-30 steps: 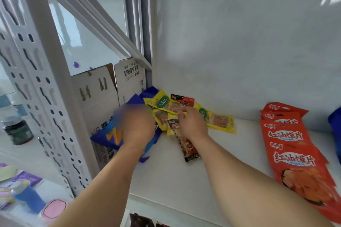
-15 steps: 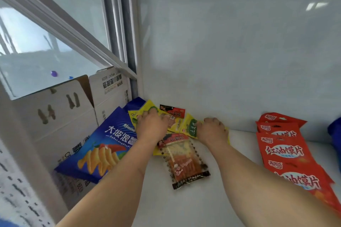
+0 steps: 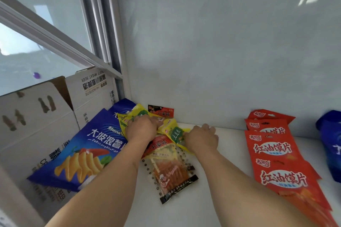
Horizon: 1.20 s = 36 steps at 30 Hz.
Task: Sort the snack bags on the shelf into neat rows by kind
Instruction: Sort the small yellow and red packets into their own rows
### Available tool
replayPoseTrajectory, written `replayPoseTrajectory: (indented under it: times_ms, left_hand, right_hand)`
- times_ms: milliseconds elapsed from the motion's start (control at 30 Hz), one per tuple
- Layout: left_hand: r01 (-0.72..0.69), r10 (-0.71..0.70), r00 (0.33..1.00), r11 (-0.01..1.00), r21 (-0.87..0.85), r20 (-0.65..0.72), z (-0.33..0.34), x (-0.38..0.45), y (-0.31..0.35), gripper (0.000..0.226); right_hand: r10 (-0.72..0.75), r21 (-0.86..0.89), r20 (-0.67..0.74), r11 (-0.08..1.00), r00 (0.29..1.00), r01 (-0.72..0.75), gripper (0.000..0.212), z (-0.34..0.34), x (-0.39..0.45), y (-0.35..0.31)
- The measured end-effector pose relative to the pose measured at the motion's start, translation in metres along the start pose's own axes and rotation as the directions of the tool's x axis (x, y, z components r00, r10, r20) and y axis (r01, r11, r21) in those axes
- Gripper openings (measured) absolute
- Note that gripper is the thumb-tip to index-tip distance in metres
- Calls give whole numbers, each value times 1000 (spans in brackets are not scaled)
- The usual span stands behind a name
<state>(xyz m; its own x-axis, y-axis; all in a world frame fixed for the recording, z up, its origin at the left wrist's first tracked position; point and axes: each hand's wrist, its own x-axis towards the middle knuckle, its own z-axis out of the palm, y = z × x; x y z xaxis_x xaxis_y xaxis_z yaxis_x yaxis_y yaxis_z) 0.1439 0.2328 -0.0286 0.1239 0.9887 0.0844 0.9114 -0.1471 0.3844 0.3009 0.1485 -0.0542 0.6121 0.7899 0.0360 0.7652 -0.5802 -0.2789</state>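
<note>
Compared with half a second ago, both hands are sitting in nearly the same spots on the pile of small bags; the view is closer and the right hand is showing one finger lifted toward the back wall.

Landmark: the clear spicy-strip bag lying flat on the white shelf.

Left hand is pressing down just behind that bag on the yellow bags, fingers curled over them; whether they are pinching a bag I cannot tell. The right hand is resting behind and right of the landmark on another yellow bag, fingers bent, grip not readable.

Count: yellow bags, at least three overlapping. Strip bags, two: the landmark plus a red-topped one against the back wall. Blue chip bags, two stacked left of the landmark, leaning on a cardboard box. Red bags, four in an overlapping row well right of the landmark. One more blue bag is showing at the far right edge.
</note>
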Motion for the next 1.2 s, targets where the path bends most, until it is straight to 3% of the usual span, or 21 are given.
replayPoseTrajectory:
  times_ms: [100,267,400,533,733,800,933,1033,1133,1200]
  left_hand:
    - [32,-31,999,999,43,-41,0,-2,1,66]
    - [68,-31,991,956,286,-131,-3,-9,-2,87]
    - [78,-59,996,915,395,-62,-8,-8,-8,79]
    - [81,-103,994,925,372,40,-7,-6,-11,79]
    - [11,-36,995,965,262,88,-10,-2,-22,101]
    - [-24,9,998,967,252,62,-10,-2,-25,90]
    - [-122,140,988,967,223,-65,-11,-4,-27,51]
    - [-156,177,981,964,215,-80,-13,-4,-26,30]
    - [-143,156,987,961,238,-40,-13,-3,-24,31]
    - [-134,141,990,961,243,-10,-11,-4,-23,43]
  right_hand:
    - [34,63,9,997,999,-35,48,0,-5,2]
    - [62,174,16,983,998,-64,53,1,-10,8]
    - [72,195,18,978,997,-74,64,0,-20,4]
    - [84,212,74,972,994,-98,72,-5,-31,0]
    - [137,203,113,966,984,-158,47,-10,-47,2]
    - [175,227,115,954,978,-197,34,-10,-52,3]
    - [250,276,85,924,964,-264,27,-11,-64,4]
    - [285,305,66,907,956,-291,25,-14,-73,5]
    - [296,303,47,906,954,-296,33,-16,-81,9]
    - [300,275,31,914,953,-297,32,-16,-86,11]
